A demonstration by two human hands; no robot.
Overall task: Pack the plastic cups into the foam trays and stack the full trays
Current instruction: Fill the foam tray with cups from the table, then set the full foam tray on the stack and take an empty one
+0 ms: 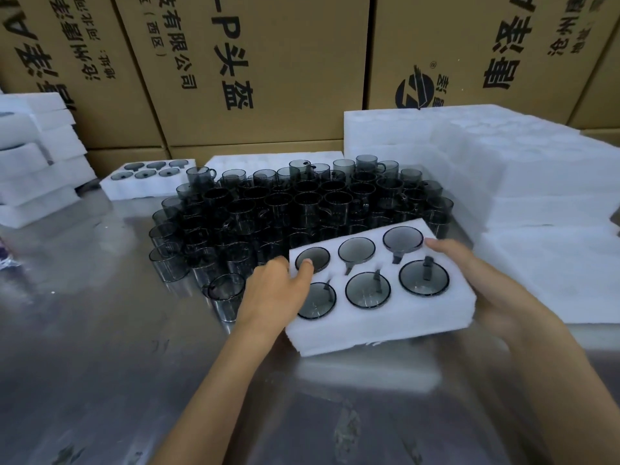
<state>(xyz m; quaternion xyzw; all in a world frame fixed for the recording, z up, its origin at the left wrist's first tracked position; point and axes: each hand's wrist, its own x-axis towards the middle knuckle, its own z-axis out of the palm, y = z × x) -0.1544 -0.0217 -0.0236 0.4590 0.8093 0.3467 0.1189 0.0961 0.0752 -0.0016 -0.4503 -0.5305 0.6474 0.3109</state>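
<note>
Cardboard cartons (268,68) printed with black characters wall off the back of a shiny steel table (100,330), where a crowd of smoky grey plastic cups (295,209) stands loose. At the near edge of that crowd sits a white foam tray (382,317) with all six pockets filled. The left hand (278,293) grasps its left end, thumb pressing into the top near the corner cup, while the right hand (486,283) holds the right end, fingers laid along the far edge.

This tray looks ready to be moved, and the likely destination is the other filled tray (151,182) at the far left of the table. Lifting well means keeping it level so no cup slides out, squeezing the soft foam only lightly, and clearing the loose cups, especially the lone cup (224,297) just beside the left wrist. Blank foam stacks (503,169) rise to the right.
</note>
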